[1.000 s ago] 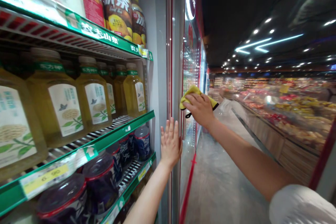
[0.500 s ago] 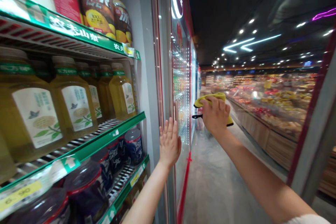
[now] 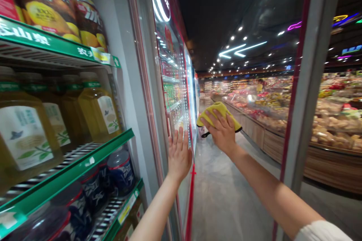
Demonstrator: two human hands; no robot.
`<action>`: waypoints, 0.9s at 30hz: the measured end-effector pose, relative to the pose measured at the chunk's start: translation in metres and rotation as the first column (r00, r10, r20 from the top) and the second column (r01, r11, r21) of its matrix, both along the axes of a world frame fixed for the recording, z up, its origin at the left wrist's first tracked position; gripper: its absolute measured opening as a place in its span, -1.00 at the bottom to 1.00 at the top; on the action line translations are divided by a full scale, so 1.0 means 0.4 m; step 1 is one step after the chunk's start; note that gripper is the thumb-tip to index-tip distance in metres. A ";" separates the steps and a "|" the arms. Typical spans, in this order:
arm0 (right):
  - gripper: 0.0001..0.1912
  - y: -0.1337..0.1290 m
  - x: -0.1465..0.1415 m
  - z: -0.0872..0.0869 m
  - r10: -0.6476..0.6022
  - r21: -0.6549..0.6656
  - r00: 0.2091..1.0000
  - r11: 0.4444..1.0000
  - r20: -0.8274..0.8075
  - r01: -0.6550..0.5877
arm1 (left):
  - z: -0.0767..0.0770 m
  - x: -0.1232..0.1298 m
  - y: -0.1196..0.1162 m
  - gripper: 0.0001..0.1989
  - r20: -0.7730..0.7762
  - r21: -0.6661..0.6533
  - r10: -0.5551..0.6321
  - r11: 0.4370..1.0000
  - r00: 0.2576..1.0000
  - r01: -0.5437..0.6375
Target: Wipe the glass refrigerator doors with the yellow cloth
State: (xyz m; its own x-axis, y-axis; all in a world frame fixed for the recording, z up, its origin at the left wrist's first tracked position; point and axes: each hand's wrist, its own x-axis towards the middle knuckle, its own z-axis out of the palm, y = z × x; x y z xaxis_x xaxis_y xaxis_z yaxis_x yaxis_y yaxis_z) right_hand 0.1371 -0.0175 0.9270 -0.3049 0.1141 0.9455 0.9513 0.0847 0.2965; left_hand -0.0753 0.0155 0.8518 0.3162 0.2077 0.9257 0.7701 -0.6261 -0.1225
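My right hand (image 3: 222,131) presses a yellow cloth (image 3: 219,108) with a dark edge and a black loop against the clear glass door (image 3: 243,203). Its fingers lie spread over the cloth. My left hand (image 3: 178,154) is open, with its palm forward and fingers stretched up. It is at the door's left side, near the frame, and holds nothing; whether it touches the glass I cannot tell.
At left, a drinks cooler has green-edged shelves (image 3: 113,139) with yellow tea bottles (image 3: 100,109), dark blue-labelled bottles (image 3: 121,169) and iced tea bottles (image 3: 87,19). A grey door frame (image 3: 308,83) stands at right. Beyond the glass are an aisle and a wooden produce stand (image 3: 333,162).
The view has turned right, so the cooler shelves sit further left. My right hand has moved across the glass with the cloth, its fingers now flatter. My left hand remains open.
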 end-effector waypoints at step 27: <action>-0.41 -0.112 0.248 -0.041 -0.175 -0.087 0.981 0.982 -0.082 0.168 | 0.024 0.286 -0.035 -0.15 -0.199 0.000 -0.223 0.974 0.954 0.227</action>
